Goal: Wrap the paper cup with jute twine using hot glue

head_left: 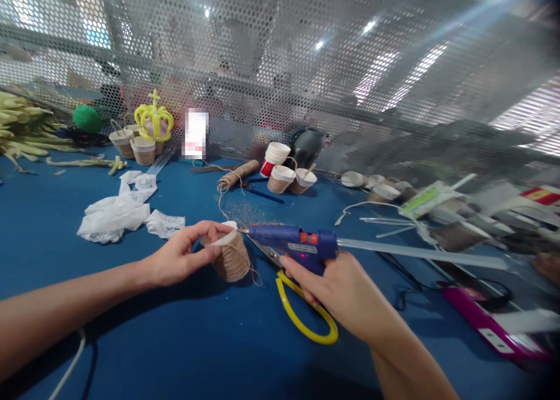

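My left hand (181, 257) grips a small paper cup wrapped in brown twine (230, 255), tilted on its side just above the blue table (184, 336). My right hand (339, 289) holds a blue hot glue gun (297, 245) by its handle; the nozzle touches the cup's rim. A clear glue stick (420, 252) juts from the back of the gun. Yellow-handled scissors (301, 318) lie on the table under my right hand. A loose twine end hangs from the cup.
A twine spool (238, 175) and several paper cups (280, 175) sit further back. Crumpled white plastic (118, 213) lies at left, with a yellow crown (154, 120) and a green ball (87, 119) behind it. Clutter and a magenta object (490, 324) fill the right. A perforated metal screen (306, 67) backs the table.
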Demonstrator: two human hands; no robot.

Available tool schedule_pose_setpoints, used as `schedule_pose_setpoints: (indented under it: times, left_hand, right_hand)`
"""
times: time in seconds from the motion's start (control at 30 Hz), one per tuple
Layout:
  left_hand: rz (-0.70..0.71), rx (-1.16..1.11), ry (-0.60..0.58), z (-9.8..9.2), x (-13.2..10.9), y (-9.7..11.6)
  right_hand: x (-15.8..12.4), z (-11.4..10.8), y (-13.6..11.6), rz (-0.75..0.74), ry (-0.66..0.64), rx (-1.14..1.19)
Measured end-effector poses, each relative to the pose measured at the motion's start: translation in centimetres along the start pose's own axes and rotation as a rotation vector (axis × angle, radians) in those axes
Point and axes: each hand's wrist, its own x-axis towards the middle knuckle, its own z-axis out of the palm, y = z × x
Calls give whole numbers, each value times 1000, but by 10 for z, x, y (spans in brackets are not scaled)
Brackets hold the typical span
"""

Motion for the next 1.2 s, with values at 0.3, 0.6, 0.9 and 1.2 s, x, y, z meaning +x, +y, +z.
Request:
schedule_pose_setpoints:
  times: [0.3, 0.6, 0.9, 1.2]
  left_hand:
    - [-9, 17, -2, -1, -1, -1]
    - [3, 15, -16, -2, -1, -1]
    - [7, 8, -16, -1, -1, -1]
    - [12, 12, -23, -2, -1, 0]
  right_hand:
    - [-3, 2, -2, -14, 8, -11]
    - [-2, 1, -6, -8, 34, -20]
    - [-3, 0, -5, -11, 13, -26]
    - [-4, 0, -6, -26, 24, -42]
